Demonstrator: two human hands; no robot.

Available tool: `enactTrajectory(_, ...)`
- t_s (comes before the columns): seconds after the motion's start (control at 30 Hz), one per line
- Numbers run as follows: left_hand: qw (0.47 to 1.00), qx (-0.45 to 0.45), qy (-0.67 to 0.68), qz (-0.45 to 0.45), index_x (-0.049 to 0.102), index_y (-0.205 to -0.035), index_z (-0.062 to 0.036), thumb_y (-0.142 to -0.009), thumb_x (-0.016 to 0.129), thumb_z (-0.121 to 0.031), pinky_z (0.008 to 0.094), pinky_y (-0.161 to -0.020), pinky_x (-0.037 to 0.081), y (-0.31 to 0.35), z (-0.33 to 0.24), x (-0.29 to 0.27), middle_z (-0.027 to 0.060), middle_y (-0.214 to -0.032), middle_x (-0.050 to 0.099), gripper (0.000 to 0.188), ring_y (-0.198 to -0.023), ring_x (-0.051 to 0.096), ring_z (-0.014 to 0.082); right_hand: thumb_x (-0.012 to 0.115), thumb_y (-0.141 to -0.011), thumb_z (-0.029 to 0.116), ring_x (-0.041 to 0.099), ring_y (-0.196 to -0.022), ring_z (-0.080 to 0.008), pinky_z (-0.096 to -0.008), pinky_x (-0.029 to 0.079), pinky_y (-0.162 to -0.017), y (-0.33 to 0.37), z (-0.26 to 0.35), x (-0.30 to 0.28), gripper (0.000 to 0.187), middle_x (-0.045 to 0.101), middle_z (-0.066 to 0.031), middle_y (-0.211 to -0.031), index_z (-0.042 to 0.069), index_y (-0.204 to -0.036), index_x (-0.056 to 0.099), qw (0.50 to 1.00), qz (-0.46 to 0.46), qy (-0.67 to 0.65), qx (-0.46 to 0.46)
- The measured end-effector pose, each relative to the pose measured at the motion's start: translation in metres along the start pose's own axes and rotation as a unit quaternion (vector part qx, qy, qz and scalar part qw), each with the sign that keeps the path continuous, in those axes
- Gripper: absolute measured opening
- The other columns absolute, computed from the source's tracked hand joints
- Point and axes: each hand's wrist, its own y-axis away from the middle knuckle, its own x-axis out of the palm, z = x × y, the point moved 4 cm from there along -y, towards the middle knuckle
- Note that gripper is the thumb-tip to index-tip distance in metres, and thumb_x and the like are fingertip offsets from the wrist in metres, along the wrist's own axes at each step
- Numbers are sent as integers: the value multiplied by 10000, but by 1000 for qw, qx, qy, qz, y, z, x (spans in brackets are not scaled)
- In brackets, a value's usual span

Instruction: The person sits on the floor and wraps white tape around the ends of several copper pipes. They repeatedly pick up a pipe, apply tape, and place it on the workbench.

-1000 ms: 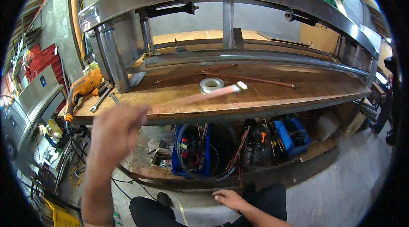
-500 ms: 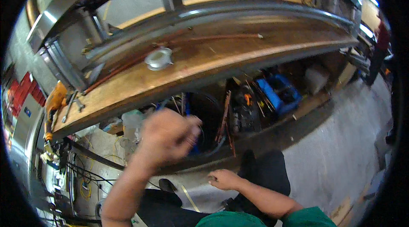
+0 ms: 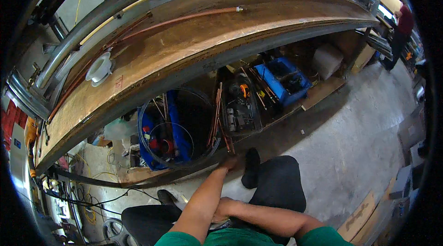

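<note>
My left arm reaches forward to the lower shelf, and my left hand (image 3: 229, 162) is at the lower ends of some thin copper-coloured rods (image 3: 215, 119). Its fingers are dark and blurred, so I cannot tell whether they grip a rod. My right hand (image 3: 224, 209) is low in front of my body, by my lap. The left forearm crosses in front of it and hides its fingers. The rods lean over the shelf's front edge, between a coil of grey wire (image 3: 140, 128) and a clear bin of small parts (image 3: 241, 107).
Above the shelf runs a wooden bench top (image 3: 152, 56) with a white spool (image 3: 98, 69) and a long copper tube (image 3: 184, 18). Blue crates (image 3: 285, 79) stand on the shelf. Black cables (image 3: 106, 200) cross the floor at left. Another person (image 3: 400, 31) stands far right.
My left hand has come down from in front of the shelf to the rod ends. The right hand has moved slightly left, behind the left forearm. The view has shifted toward the right.
</note>
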Motion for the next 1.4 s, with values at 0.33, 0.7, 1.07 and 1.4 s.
enactTrajectory(0.33,885,-92,433,-142,634,-1049,-46,-944,576,-234,283,-602,443,129,9,-129,71,-877,642,223,-705,579,150,618,-866,362,604,-1092,-383,-489,498,-908,55,18,-100,516,624,-199,-1175,85,-1296,558,991,-100,-73,55)
enactTrajectory(0.7,990,-96,81,-71,659,-915,-19,-941,640,-268,323,-606,493,383,3,-167,76,-705,659,251,-648,636,188,718,-805,346,594,-1068,-341,-504,447,-949,113,50,-174,642,498,-196,-1315,121,-1368,506,837,-529,-133,55)
enactTrajectory(1.07,843,108,350,-394,622,-992,-19,-995,563,-292,304,-711,525,393,-11,-214,80,-861,692,280,-780,657,158,531,-983,407,582,-714,-272,-398,475,-664,53,107,-124,355,615,-117,-788,76,-1072,623,942,-215,-258,-31)
enactTrajectory(1.4,582,300,659,-371,534,-995,-123,-995,529,-424,247,-413,347,367,-108,-286,23,-723,544,300,-456,414,109,488,-1029,339,576,-866,-132,-305,488,-797,69,160,-156,394,629,-53,-941,17,-1252,530,902,-136,-387,-136)
